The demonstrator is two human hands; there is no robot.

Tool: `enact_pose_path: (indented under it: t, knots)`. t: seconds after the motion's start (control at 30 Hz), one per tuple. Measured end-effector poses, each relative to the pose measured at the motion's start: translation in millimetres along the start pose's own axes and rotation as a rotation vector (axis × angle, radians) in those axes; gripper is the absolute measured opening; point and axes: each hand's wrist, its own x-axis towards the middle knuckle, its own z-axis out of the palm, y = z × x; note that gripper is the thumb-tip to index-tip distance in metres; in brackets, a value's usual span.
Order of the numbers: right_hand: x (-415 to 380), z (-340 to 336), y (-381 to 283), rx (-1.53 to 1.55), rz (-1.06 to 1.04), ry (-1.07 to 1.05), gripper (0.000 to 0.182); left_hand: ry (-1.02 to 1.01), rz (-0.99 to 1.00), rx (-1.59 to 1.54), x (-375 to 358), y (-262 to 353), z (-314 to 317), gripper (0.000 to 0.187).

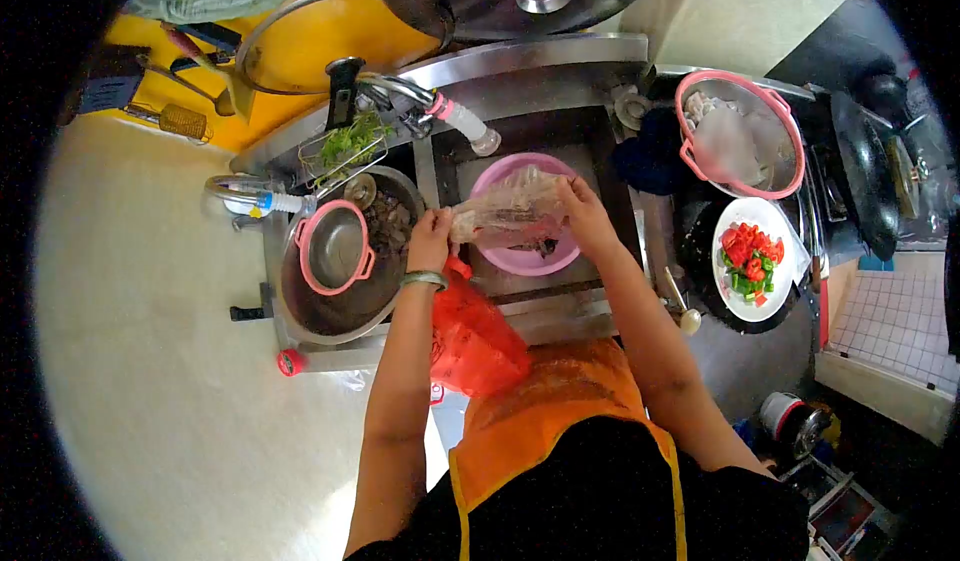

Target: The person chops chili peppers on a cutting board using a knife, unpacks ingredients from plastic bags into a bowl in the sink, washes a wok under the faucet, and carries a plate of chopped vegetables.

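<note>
A clear, crumpled plastic bag (512,204) is stretched between my two hands above a pink basin (540,263) in the sink. My left hand (431,235) grips the bag's left end, fingers closed. At its right end my right hand (588,213) pinches the plastic. Something pinkish and something dark show under the bag in the basin; I cannot make out what they are. A red plastic bag (472,331) hangs below my left hand, against the orange apron (555,396).
Left, a metal basin (345,326) holds dark pieces and a pink-rimmed strainer (335,248). Two faucets (470,126) (262,201) reach over the sinks. Right are a pink-handled colander (740,141), a white plate (757,306) with chopped red and green peppers, and a wok (865,176).
</note>
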Motion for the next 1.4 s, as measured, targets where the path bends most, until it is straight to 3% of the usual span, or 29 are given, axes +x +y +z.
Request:
enact_pose_path:
  t: [0.2,0.3,0.33,0.47,0.57,0.6,0.7,0.73,0.83,0.87,0.97,1.0,1.13,1.2,1.23,1.27,1.3,1.33,1.37,1.4]
  knots:
    - [-5.1,0.3,-27.6,-0.232,-0.037,-0.037,0.026,-0.154,-0.043,-0.351,-7.4,12.0,-2.3,0.033]
    - [8.1,-9.3,-25.0,-0.167,0.055,-0.096,0.027,-0.223,0.133,-0.179,-13.6,24.6,-3.5,0.041]
    - [3.6,-4.1,-40.4,-0.204,0.056,-0.105,0.027,-0.199,0.42,-0.015,-11.0,31.1,-0.2,0.037]
    - [6.3,-5.9,-32.5,-0.204,0.089,-0.179,0.028,0.111,0.269,0.522,-7.2,36.9,-4.2,0.026]
    - [12.7,-7.5,-34.4,-0.841,-0.11,-0.019,0.024,0.075,0.274,0.667,-5.5,35.3,-4.0,0.031]
    - [11.8,-6.2,-33.3,-0.4,-0.081,-0.025,0.027,0.064,0.281,0.502,-8.0,36.6,-5.9,0.031]
    - [13.4,-11.5,-15.1,-1.131,-0.213,-0.049,0.035,0.094,0.378,0.728,14.4,-11.7,-7.4,0.029]
    - [9.2,-8.6,-25.9,-0.868,-0.2,-0.007,0.04,0.088,0.27,0.609,10.0,1.2,-4.5,0.028]
    - [2.2,-18.5,-21.7,-0.855,-0.102,-0.08,0.041,0.076,0.232,0.507,9.0,6.7,-0.1,0.028]
    - [5.9,-19.3,-18.2,-1.089,-0.173,-0.042,0.039,0.028,0.192,0.527,11.0,10.7,-1.8,0.029]
    - [2.4,-10.6,-40.5,-0.34,-0.027,0.019,0.033,0.085,0.206,0.463,16.9,22.7,-5.5,0.032]
    - [17.0,-29.0,-18.7,-0.574,-0.017,-0.132,0.026,0.149,0.288,0.521,24.3,5.3,-6.0,0.036]
    - [2.0,-13.2,-46.3,-0.094,-0.068,-0.041,0.025,0.144,0.124,0.567,24.7,16.1,3.6,0.037]
    - [-6.6,-20.1,-29.3,-0.792,-0.207,-0.096,0.026,0.148,0.079,0.543,29.5,7.1,11.8,0.035]
    - [1.5,-22.9,-29.0,-1.148,-0.297,-0.118,0.026,0.147,0.158,0.481,26.0,21.3,15.3,0.034]
    - [5.7,-23.6,-30.7,-0.641,-0.117,0.009,0.028,0.145,0.23,0.415,11.4,43.0,18.2,0.032]
    - [12.5,-27.3,-28.1,-0.741,-0.105,-0.037,0.028,0.144,0.279,0.352,-1.2,51.7,19.3,0.031]
    - [15.5,-32.4,-20.3,-0.835,-0.082,-0.083,0.029,0.086,0.437,0.519,13.6,13.4,16.7,0.03]
    - [14.2,-33.4,-14.5,-0.922,-0.075,-0.12,0.03,0.072,0.367,0.6,11.0,-8.4,16.9,0.03]
    - [4.1,-31.5,-17.4,-1.088,-0.195,-0.136,0.03,0.071,0.319,0.674,19.7,-15.3,18.5,0.03]
